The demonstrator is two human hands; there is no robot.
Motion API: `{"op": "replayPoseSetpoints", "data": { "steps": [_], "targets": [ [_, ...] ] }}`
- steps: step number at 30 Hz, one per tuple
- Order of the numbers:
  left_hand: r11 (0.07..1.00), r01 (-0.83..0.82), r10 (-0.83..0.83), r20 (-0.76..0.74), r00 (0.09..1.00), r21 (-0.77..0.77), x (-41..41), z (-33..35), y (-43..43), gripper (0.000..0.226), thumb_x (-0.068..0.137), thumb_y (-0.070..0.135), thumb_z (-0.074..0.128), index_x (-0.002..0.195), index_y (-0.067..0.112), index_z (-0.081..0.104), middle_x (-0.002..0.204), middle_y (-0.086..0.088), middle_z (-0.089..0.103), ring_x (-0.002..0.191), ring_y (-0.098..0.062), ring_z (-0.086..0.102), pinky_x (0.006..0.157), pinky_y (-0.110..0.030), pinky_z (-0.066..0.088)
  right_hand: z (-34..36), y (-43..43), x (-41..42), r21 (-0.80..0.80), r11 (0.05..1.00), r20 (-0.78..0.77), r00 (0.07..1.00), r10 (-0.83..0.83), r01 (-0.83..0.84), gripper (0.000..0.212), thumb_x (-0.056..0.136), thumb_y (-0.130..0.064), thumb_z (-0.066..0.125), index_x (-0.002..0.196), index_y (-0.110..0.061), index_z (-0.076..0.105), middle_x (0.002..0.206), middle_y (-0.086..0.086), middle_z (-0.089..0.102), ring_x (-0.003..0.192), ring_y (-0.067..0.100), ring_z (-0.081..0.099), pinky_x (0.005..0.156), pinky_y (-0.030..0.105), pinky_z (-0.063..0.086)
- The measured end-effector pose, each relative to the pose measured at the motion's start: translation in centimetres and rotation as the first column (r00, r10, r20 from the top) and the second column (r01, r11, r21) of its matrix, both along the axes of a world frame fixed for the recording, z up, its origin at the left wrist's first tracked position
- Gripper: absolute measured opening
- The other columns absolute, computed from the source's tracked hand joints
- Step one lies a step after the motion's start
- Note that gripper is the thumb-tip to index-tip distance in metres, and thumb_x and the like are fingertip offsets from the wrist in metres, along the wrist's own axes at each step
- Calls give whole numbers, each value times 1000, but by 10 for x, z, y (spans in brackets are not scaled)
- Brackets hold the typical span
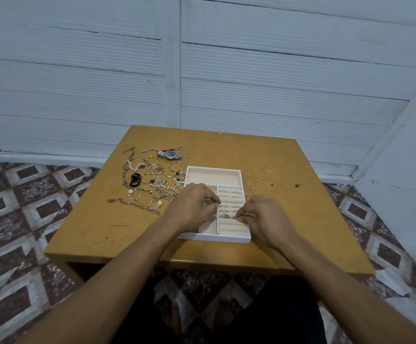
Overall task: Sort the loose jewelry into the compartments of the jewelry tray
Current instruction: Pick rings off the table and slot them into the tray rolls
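A white jewelry tray [214, 238] with peach lining lies on the wooden table [226, 150]. Its right section holds padded ring rolls [231, 202] with several rings set in them. My right hand [264, 219] pinches a small ring [236, 218] at a ring roll near the tray's right side. My left hand [194, 207] lies over the tray's left compartment, fingers curled at the divider; whether it holds anything is hidden. Loose jewelry [149, 180] lies in a pile left of the tray. Several thin rings [255, 183] lie on the table right of the tray.
A silver wristwatch [170, 154] lies at the back of the pile, with chains, bangles and pearl pieces around it. The tray's wide back compartment [213, 177] holds nothing. White panelled walls stand behind the table; patterned floor tiles surround it.
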State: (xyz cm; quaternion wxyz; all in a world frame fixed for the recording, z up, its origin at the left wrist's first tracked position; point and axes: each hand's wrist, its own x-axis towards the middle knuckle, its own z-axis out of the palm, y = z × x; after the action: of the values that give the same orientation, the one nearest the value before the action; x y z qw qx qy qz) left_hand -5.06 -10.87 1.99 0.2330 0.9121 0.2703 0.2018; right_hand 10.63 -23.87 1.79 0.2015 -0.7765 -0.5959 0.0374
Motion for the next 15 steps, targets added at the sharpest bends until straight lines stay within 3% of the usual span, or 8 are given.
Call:
{"op": "replayPoseSetpoints", "data": {
  "steps": [5, 12, 15],
  "targets": [
    [1000, -5, 5, -4, 1000, -3, 0, -1, 0, 19, 88, 23, 59, 98, 23, 75, 103, 6, 68, 99, -11, 56, 87, -30, 45, 0, 5, 0, -24, 997, -37, 997, -73, 72, 11, 84, -22, 70, 92, -23, 77, 90, -7, 65, 98, 19, 48, 87, 33, 40],
    [1000, 0, 0, 5, 1000, -28, 7, -2, -3, 17, 86, 22, 61, 95, 23, 76, 101, 4, 69, 98, -13, 58, 85, -34, 49, -1, 11, 1, -55, 993, -65, 992, -105, 102, 9, 83, -19, 71, 87, -22, 78, 85, -6, 70, 97, 20, 49, 84, 37, 45],
    [1000, 1, -1, -2, 1000, -21, 10, -1, -3, 17, 86, 24, 61, 94, 25, 76, 102, 4, 69, 100, -15, 57, 86, -35, 47, -1, 11, 3, -63, 994, -68, 994, -90, 86, 9, 84, -21, 70, 87, -23, 78, 77, -12, 62, 97, 19, 48, 84, 35, 44]
  ]
}}
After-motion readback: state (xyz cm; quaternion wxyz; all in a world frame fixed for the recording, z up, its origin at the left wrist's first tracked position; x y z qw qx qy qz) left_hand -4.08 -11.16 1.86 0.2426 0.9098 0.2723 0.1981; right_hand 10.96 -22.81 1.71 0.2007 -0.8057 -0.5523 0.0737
